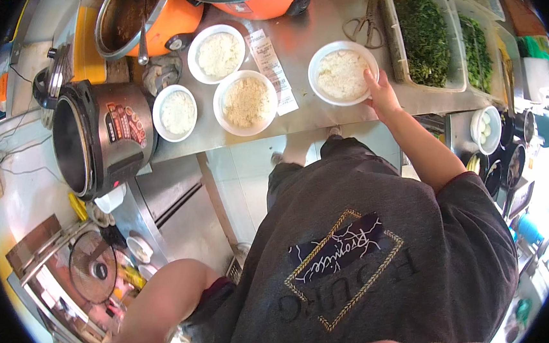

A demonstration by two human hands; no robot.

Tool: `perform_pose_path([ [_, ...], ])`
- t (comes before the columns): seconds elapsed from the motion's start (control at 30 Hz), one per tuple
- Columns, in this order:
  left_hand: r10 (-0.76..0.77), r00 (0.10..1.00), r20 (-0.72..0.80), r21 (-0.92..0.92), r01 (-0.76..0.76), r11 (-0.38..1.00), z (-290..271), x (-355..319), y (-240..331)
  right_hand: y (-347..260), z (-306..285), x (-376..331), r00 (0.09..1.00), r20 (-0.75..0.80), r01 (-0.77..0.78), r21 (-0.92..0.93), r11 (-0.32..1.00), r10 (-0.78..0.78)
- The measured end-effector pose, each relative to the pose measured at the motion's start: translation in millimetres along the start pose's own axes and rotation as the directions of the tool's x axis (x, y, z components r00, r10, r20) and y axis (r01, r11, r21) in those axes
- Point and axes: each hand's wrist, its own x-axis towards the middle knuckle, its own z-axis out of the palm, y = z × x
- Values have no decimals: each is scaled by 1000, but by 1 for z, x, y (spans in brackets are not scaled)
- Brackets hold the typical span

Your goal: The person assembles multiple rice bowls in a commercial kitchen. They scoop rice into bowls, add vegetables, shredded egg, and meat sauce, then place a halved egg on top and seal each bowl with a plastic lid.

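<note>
Right hand [382, 97], white bowl [340, 101]
Fingers [372, 84] pinch its side; three other bowls [246, 132] stand on the desk [315, 26]

On the flat stainless-steel table [308, 24], a round white left bowl [157, 119] and a round white middle bowl [245, 132] are set side by side, and a round white rear bowl [192, 63] is placed behind them. To their right a long white paper strip [273, 71] is laid. Farther right a round white right-hand bowl [340, 102] is positioned, between the strip and a rectangular clear plastic box [432, 87] of greens; metal scissors [370, 30] are laid behind it. At the back, a round orange left cooker [179, 21] and a round orange right cooker [262, 8] are lined up. The bowls are flanked on the left by a cylindrical black-and-steel pot [108, 146].
</note>
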Motion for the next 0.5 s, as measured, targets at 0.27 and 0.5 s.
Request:
perform_pose_path([
  [0.27,-283,-47,-958,-155,914,375,-33,-175,-193,3,-25,3,977,109,-202,203,958,183],
  [0.5,-758,-325,-565,-653,738,170,-14,-247,-331,-16,-40,-47,978,201,0,-266,964,56],
])
